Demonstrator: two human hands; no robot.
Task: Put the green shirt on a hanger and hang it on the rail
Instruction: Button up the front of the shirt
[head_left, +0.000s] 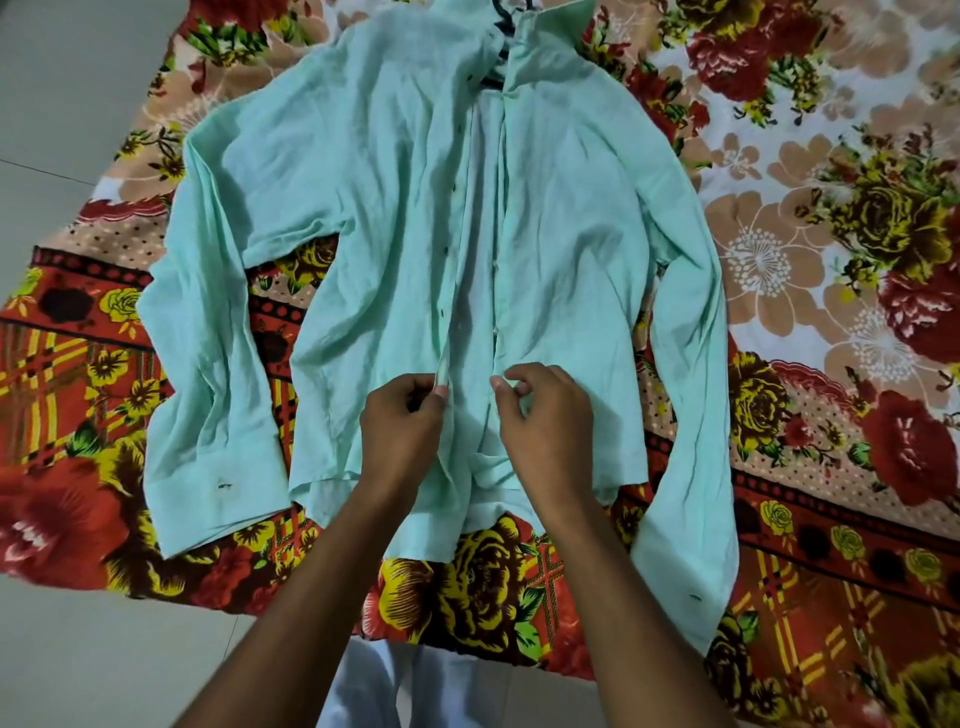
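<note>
A pale green long-sleeved shirt (363, 208) lies face up on a flowered bedsheet, collar away from me, sleeves spread to both sides. A dark hanger (503, 49) shows through the open collar, mostly hidden inside the shirt. The front is unbuttoned along the middle. My left hand (402, 431) pinches the edge of the left placket near the lower buttons. My right hand (543, 421) pinches the right placket edge just across the gap. No rail is in view.
The red, yellow and beige flowered sheet (831, 260) covers the bed under the shirt. Grey tiled floor (67, 104) lies to the left and in front of the bed's near edge. My white trousers (374, 691) show at the bottom.
</note>
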